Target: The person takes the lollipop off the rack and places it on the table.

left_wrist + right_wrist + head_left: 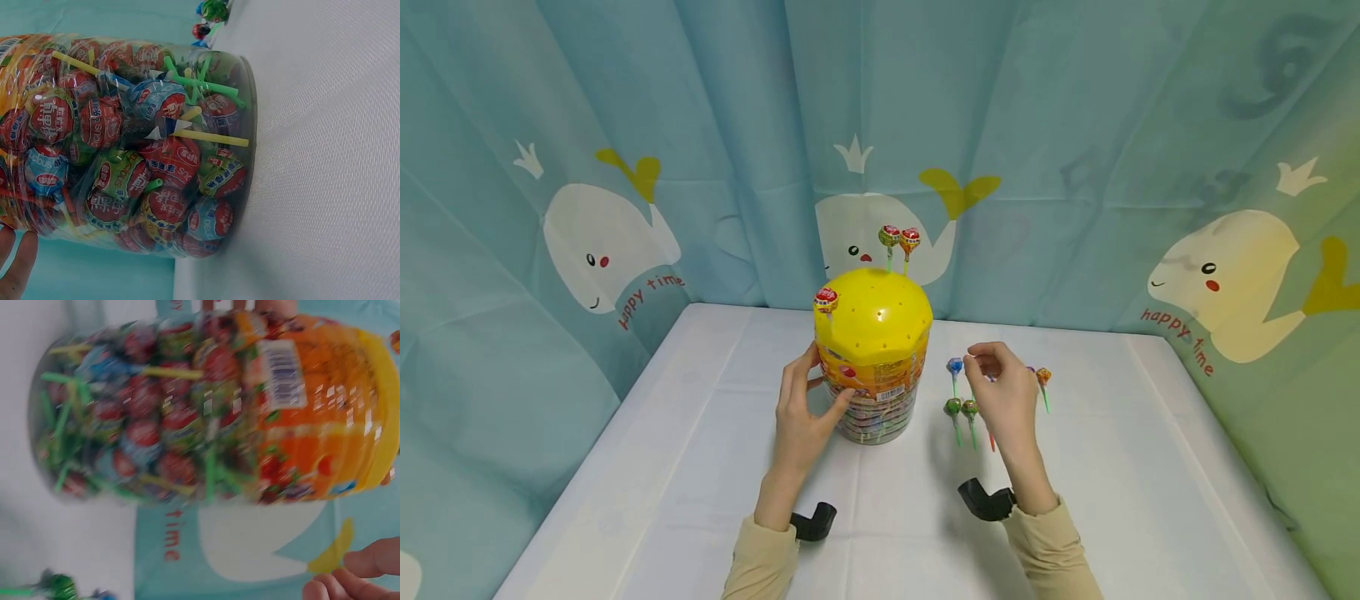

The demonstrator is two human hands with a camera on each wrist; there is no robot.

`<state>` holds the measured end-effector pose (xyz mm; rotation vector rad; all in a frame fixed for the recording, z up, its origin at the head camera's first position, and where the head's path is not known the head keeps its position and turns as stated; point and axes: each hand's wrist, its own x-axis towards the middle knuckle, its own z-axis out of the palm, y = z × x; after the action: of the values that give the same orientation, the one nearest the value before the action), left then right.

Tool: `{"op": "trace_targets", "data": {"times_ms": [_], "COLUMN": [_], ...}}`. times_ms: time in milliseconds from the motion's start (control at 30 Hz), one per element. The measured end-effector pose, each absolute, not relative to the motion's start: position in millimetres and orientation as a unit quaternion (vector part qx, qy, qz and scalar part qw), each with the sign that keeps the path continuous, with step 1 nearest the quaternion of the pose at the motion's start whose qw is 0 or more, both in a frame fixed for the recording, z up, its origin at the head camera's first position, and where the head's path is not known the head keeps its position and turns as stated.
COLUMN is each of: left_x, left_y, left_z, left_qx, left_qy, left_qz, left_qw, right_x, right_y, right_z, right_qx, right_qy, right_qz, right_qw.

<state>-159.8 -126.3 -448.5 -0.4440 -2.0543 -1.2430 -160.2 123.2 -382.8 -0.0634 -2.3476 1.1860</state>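
Note:
A clear plastic jar (pixel 880 408) full of wrapped lollipops, with a yellow lid (pixel 876 317) pierced by small holes, stands upright on the table. Two lollipops (pixel 910 240) stick up from the lid's back, and a red-wrapped lollipop (pixel 826 300) is at its left edge. My left hand (pixel 805 417) holds the jar's left side, thumb on the front and fingers around the side. Right of the jar, my right hand (pixel 1006 400) hovers over lollipops on the table, fingers loosely bent. In the right wrist view, its fingertips (pixel 359 559) show nothing between them.
Around the right hand lie a blue lollipop (pixel 955 367), green lollipops (pixel 953 407) and an orange lollipop (pixel 1043 377); the hand partly hides others. Black curved mounts (pixel 987 500) sit at both wrists. A blue curtain (pixel 722 208) with whale prints hangs behind the white table (pixel 700 467).

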Motion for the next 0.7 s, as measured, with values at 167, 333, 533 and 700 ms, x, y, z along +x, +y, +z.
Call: {"op": "trace_targets", "data": {"times_ms": [167,333,533,700], "left_x": [-160,-161,-160,-160], "left_y": [-127,-127,-128,-128], "left_z": [-449,-451,-451,-451], "left_qx": [-0.171,-0.171,-0.164,-0.164], "left_qy": [-0.791,-0.793,-0.798,-0.796], "left_qz": [-0.477,-0.473,-0.476,-0.477], "left_qw": [0.343,0.345,0.332,0.334], "right_x": [-157,-156,-155,-156], "right_y": [113,101,88,80], "right_z": [-368,-356,-344,-339], "right_qx": [0.030,0.067,0.103,0.129], "right_qy": [-0.842,-0.825,-0.812,-0.803], "right_qz": [0.447,0.450,0.464,0.475], "right_qw": [0.301,0.334,0.338,0.336]}}
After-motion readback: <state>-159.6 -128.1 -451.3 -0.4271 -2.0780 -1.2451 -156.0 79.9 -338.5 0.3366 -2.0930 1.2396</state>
